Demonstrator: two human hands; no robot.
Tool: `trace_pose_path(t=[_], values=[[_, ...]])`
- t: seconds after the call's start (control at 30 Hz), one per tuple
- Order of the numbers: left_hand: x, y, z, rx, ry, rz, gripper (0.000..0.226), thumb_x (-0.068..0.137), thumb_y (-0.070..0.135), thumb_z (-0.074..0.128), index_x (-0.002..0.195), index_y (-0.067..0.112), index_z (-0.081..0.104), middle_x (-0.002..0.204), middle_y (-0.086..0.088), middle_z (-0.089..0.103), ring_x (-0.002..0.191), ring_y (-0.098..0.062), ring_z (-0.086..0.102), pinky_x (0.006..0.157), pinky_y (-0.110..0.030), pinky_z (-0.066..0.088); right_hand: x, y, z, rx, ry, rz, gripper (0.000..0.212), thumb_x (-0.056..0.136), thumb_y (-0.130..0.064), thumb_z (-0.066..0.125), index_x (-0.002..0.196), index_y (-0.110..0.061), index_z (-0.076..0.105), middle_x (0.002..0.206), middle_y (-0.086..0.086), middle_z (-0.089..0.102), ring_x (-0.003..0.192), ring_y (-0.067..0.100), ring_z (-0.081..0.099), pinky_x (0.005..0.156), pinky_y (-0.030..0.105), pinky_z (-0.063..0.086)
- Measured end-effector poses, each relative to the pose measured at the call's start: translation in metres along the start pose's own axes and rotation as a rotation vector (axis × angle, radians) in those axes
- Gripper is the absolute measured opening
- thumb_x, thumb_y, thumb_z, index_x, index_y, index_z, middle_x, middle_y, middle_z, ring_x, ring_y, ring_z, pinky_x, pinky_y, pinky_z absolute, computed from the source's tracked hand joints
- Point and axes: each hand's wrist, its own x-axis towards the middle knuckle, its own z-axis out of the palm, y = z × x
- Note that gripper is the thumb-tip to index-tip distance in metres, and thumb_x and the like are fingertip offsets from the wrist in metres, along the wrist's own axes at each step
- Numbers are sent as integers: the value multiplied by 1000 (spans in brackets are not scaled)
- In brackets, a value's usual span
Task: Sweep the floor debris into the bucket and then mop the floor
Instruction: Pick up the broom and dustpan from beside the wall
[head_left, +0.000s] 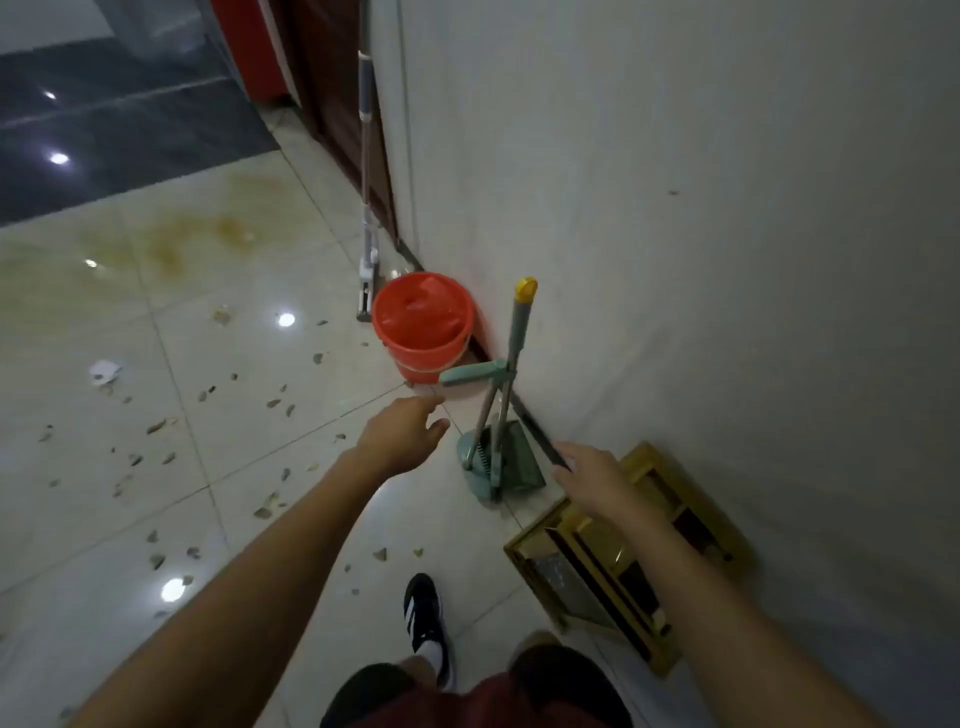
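Observation:
A red bucket (423, 325) with a red liner stands on the tiled floor against the white wall. Just right of it a green broom (519, 332) with a yellow cap stands clipped in its green dustpan (511, 465). A grey flat mop (366, 208) leans on the wall beyond the bucket. Several bits of debris (208, 395) and a scrap of white paper (104, 371) lie scattered over the floor at left. My left hand (402, 434) is stretched out open, a little left of the dustpan's handle. My right hand (592, 475) hovers open beside the dustpan, holding nothing.
A yellow wooden rack (550, 543) lies flat on the floor by the wall under my right forearm. A yellowish stain (197, 234) marks the tiles farther out. A dark floor strip and a red cabinet (244, 47) lie at the back. My shoe (423, 618) is near the bottom.

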Motion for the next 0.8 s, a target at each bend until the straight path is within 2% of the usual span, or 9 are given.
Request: trace_pose_path(t=[0.2, 0.37, 0.53, 0.67, 0.8], values=[[72, 3, -4, -18, -27, 46, 47, 98, 39, 56, 143, 27, 50, 137, -4, 62, 119, -24, 60, 96, -42, 53, 37, -12, -15, -14, -24, 114, 52, 101, -29, 53, 151, -21, 43, 152, 10, 46, 134, 28, 48, 111, 38, 42], [123, 16, 7, 6, -107, 55, 35, 94, 34, 61, 128, 30, 57, 118, 0, 67, 103, -19, 62, 88, -43, 56, 72, -6, -25, -12, -70, 137, 52, 101, -32, 53, 151, -19, 44, 152, 10, 47, 137, 27, 46, 112, 34, 38], [171, 33, 21, 25, -260, 43, 54, 87, 39, 65, 139, 29, 51, 124, 1, 66, 108, -23, 64, 90, -46, 56, 93, 8, -32, 26, -108, 159, 50, 101, -33, 52, 149, -21, 47, 141, 12, 57, 124, 24, 56, 100, 27, 42], [191, 46, 37, 58, -323, 89, 32, 87, 39, 68, 115, 26, 63, 108, 0, 69, 97, -22, 64, 85, -44, 57, 102, 18, -35, 77, -116, 187, 51, 100, -36, 53, 149, -23, 47, 145, 8, 53, 129, 22, 52, 105, 32, 43], [186, 48, 51, 68, -282, 48, 18, 90, 32, 66, 103, 21, 61, 98, -1, 66, 85, -20, 62, 71, -35, 55, 101, 22, -38, 90, -120, 179, 50, 101, -34, 54, 148, -20, 48, 148, 8, 52, 132, 22, 51, 106, 33, 43]])
